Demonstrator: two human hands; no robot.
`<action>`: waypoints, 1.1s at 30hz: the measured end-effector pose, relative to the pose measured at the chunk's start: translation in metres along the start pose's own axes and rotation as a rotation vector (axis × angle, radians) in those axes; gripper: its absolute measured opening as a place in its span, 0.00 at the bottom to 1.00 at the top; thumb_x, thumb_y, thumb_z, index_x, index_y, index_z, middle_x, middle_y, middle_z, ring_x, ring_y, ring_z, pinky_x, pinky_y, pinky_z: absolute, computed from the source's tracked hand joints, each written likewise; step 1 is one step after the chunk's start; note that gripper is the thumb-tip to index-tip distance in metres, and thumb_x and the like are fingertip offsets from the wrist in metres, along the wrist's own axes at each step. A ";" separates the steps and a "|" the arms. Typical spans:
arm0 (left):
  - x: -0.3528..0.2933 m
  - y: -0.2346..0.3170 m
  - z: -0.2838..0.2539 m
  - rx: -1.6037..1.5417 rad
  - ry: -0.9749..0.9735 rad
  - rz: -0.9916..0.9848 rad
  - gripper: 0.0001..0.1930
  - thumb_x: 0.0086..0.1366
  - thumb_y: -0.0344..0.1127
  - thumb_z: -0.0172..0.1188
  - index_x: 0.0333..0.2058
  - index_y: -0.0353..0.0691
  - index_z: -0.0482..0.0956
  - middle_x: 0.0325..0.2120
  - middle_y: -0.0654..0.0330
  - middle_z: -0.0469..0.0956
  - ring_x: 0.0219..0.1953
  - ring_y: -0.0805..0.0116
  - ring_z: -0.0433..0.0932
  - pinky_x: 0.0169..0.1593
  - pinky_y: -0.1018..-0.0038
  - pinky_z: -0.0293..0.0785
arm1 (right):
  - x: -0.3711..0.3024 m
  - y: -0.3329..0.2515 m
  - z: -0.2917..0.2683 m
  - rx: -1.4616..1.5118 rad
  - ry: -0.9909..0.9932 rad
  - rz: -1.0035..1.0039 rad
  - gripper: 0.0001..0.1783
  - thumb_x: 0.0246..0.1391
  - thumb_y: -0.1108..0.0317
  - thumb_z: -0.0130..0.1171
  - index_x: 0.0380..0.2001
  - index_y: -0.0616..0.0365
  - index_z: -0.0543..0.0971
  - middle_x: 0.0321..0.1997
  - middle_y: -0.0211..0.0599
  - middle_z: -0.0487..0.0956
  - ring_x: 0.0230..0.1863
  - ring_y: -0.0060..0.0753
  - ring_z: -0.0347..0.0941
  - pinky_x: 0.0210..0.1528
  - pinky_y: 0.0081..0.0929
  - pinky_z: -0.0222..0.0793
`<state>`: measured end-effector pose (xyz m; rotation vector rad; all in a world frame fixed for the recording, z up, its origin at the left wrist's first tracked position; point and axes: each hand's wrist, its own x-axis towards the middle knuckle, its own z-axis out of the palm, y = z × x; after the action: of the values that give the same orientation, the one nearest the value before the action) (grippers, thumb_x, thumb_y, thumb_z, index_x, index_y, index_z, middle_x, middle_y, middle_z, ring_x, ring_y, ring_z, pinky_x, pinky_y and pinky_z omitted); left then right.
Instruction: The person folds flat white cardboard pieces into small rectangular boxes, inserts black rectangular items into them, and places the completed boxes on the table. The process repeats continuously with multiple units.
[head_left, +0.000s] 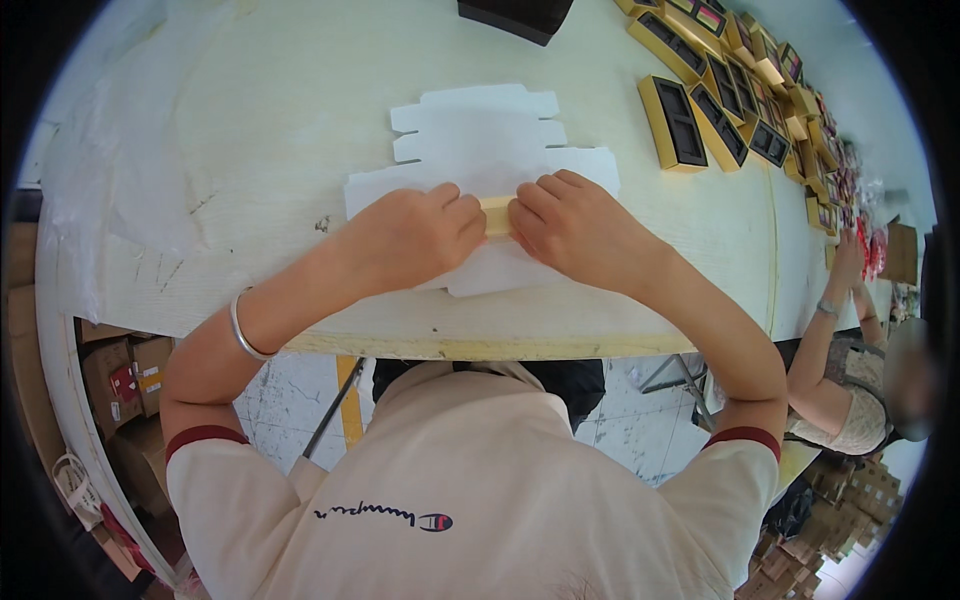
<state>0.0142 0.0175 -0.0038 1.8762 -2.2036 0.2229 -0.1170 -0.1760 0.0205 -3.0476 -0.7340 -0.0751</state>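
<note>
In the head view, a flat white card [480, 120] lies on the table [270, 130]. Over its near half, the left hand [420, 236] and right hand [575, 225] curl their fingers narrowly around either end of a yellow strip [498, 217]. Beyond the card sits a dark box [517, 14]; to its right, gold boxes [672, 124] (some with black inserts) crowd together.

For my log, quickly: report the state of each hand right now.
Left hand: closed, holding the left end of the pale yellow piece.
Right hand: closed, holding the right end of the same piece.
</note>
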 end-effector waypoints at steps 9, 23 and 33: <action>0.017 -0.007 0.010 0.139 0.137 -0.325 0.05 0.59 0.32 0.58 0.35 0.41 0.75 0.32 0.61 0.72 0.34 0.63 0.73 0.35 0.69 0.71 | 0.027 0.005 0.021 0.248 0.137 0.450 0.09 0.54 0.69 0.56 0.20 0.58 0.76 0.20 0.38 0.74 0.25 0.44 0.73 0.30 0.38 0.67; 0.019 0.017 -0.037 -1.423 0.286 -1.049 0.24 0.68 0.46 0.52 0.53 0.34 0.65 0.41 0.60 0.72 0.44 0.74 0.70 0.49 0.76 0.68 | -0.004 -0.057 -0.044 0.301 0.553 0.084 0.21 0.40 0.65 0.65 0.40 0.59 0.78 0.46 0.43 0.76 0.48 0.44 0.72 0.48 0.37 0.68; 0.044 -0.039 -0.042 -0.862 -0.461 -0.578 0.22 0.66 0.47 0.53 0.50 0.34 0.71 0.37 0.60 0.75 0.38 0.71 0.71 0.42 0.72 0.70 | -0.045 -0.020 -0.027 0.016 0.374 0.008 0.08 0.45 0.67 0.62 0.32 0.54 0.80 0.37 0.35 0.78 0.43 0.35 0.72 0.48 0.39 0.66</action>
<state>0.0492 -0.0194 0.0473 1.9801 -1.4304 -1.1513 -0.1671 -0.1789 0.0456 -2.8897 -0.6857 -0.6140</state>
